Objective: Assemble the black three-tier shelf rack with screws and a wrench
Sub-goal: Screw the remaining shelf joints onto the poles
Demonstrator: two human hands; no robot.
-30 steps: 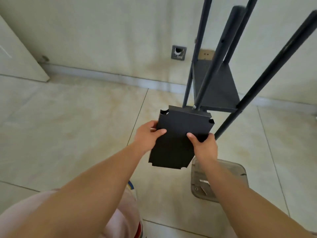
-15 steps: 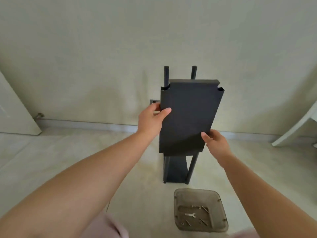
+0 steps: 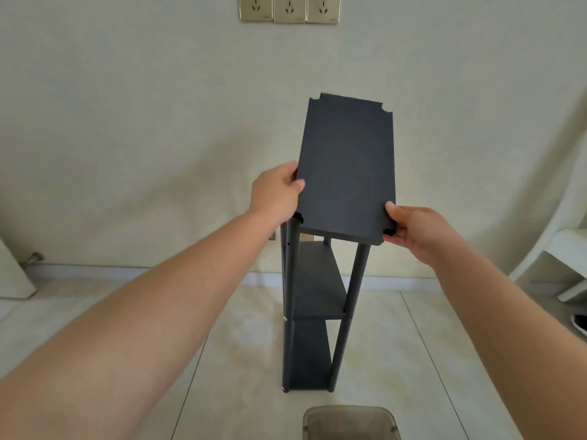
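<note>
Head view, hidden parts: the far posts of the rack (image 3: pixel 317 312) sit behind the top shelf panel (image 3: pixel 347 173); whether the panel is seated on the posts cannot be told. The grey tray (image 3: pixel 351 422) is cut off by the bottom edge, and its contents do not show.
Top shelf panel: flat, matte black, rectangular, with notched corners; it tilts up toward the wall over the tops of the two near posts.
Left hand (image 3: pixel 274 193): grips the panel's left edge, thumb on top, fingers hidden beneath.
Right hand (image 3: pixel 416 231): pinches the panel's near right corner, thumb on top, fingers curled under.
Rack: round black posts standing upright on the floor (image 3: pixel 238 360), with a middle and a bottom shelf fitted between them; small silver screw heads show on the near left post.
Floor: glossy pale tiles with thin joints; the tray lies just in front of the rack's foot.
Wall (image 3: pixel 127 106): plain cream, with three gold-coloured sockets (image 3: pixel 289 7) cut off at the top edge.
Right edge: a white furniture piece (image 3: pixel 568 249), only partly seen.
</note>
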